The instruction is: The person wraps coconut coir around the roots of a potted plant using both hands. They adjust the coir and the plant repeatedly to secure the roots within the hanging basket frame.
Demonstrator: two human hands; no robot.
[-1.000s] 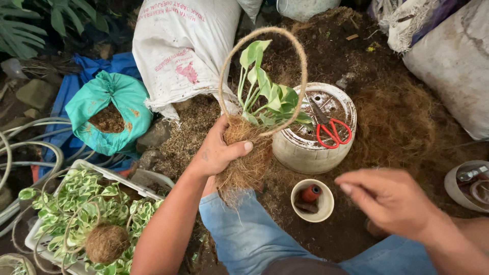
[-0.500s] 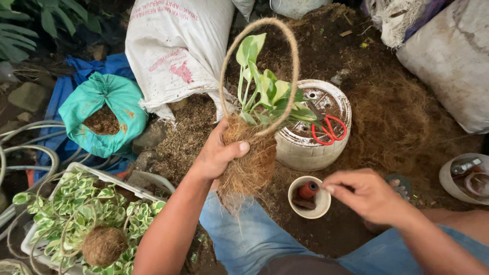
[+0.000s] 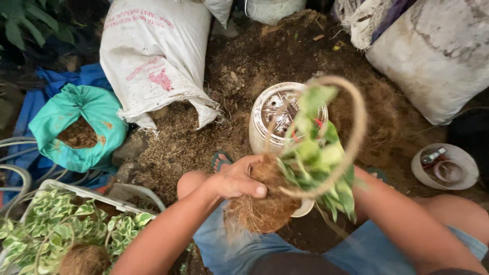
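Soil-strewn ground behind; left hand (image 3: 237, 179) closed on fibre ball (image 3: 262, 211), plant (image 3: 318, 158) leaning toward two o'clock, right hand hidden.

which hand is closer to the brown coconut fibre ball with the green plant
Left. The left hand grips the brown coconut fibre ball from above, fingers on it. The right hand is hidden behind the plant's green leaves; only its forearm shows, right of the ball.

Brown coconut-fibre root ball (image 3: 265, 206) with green leaves (image 3: 318, 158) and a tan loop handle (image 3: 356, 132); teal bag (image 3: 81, 119); white sack (image 3: 153, 56) with pink print; green-and-white variegated plants (image 3: 61, 229).
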